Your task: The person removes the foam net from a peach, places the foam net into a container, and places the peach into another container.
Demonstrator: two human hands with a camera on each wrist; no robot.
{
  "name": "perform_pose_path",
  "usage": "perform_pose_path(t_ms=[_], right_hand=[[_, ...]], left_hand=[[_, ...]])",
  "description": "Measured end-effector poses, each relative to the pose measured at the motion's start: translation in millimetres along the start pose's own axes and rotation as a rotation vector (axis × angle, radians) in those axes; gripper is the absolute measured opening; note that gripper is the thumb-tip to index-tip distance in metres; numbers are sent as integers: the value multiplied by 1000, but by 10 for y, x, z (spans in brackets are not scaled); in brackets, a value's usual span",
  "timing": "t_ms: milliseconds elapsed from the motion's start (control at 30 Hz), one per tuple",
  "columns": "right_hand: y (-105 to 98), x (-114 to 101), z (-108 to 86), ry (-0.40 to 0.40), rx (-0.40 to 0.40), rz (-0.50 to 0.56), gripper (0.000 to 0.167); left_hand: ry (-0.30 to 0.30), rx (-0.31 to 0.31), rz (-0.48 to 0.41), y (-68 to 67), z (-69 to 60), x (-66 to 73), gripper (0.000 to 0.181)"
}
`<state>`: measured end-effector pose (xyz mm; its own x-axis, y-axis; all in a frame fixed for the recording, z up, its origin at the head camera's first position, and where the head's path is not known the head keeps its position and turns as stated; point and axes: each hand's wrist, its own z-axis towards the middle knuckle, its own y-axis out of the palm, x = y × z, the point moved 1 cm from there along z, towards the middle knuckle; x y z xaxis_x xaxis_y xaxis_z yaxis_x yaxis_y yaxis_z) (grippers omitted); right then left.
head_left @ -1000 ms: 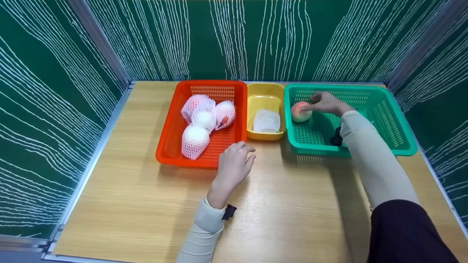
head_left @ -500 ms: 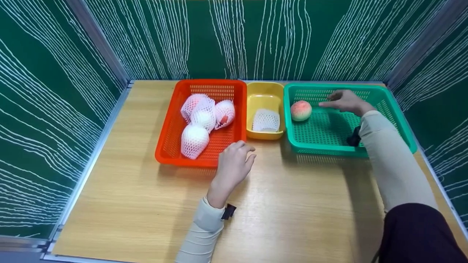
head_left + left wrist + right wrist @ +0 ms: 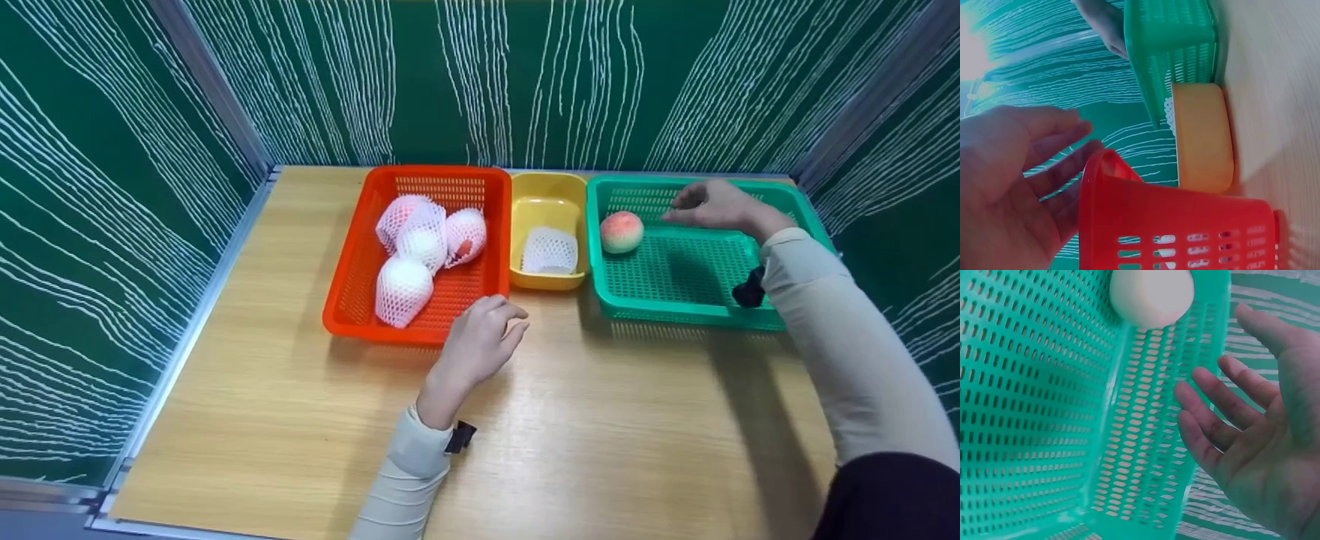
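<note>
Peach — it lies bare in the green basket, by the left edge. I judge the step in hand to be setting it there; the next move seems to call for lifting the right hand clear. I see that hand over the basket's far edge, fingers loosely bent, moderately spread and holding nothing. The left hand holds nothing either — half-curled at the red basket's near right corner; I can't tell if they touch.

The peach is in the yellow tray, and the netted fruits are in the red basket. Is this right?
Not quite: the peach is in the green basket, as the head view shows. The netted fruits are indeed in the red basket.
</note>
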<state>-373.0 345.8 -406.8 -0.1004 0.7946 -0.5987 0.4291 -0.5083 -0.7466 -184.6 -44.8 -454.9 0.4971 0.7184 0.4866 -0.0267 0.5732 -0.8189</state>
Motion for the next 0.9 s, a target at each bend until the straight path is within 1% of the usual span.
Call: perform_pose_path(t_ms=[67, 167, 233, 333, 433, 567, 700, 800, 900], right_hand=[[15, -42, -46, -39, 14, -43, 65], [44, -131, -116, -96, 26, -113, 57], [71, -203, -174, -127, 25, -152, 52], [129, -322, -289, -169, 13, -174, 47], [220, -424, -402, -218, 13, -173, 40], [391, -527, -546, -294, 19, -151, 30], [564, -638, -722, -354, 33, -104, 27], [686, -740, -834, -411, 51, -91, 26], [790, -824, -930, -471, 63, -92, 23]], left_hand=[[25, -14, -35, -14, -23, -17, 19], [51, -17, -82, -53, -63, -38, 18], [53, -18, -114, -96, -94, -49, 18], [30, -29, -164, -193, -145, -67, 19], [-1, -36, -185, -319, -206, -81, 20], [-12, -31, -207, -458, -316, -69, 20], [-27, -38, -219, -540, -425, -17, 21], [-37, -35, -189, -582, -497, 8, 23], [-39, -35, -165, -614, -526, 18, 24]])
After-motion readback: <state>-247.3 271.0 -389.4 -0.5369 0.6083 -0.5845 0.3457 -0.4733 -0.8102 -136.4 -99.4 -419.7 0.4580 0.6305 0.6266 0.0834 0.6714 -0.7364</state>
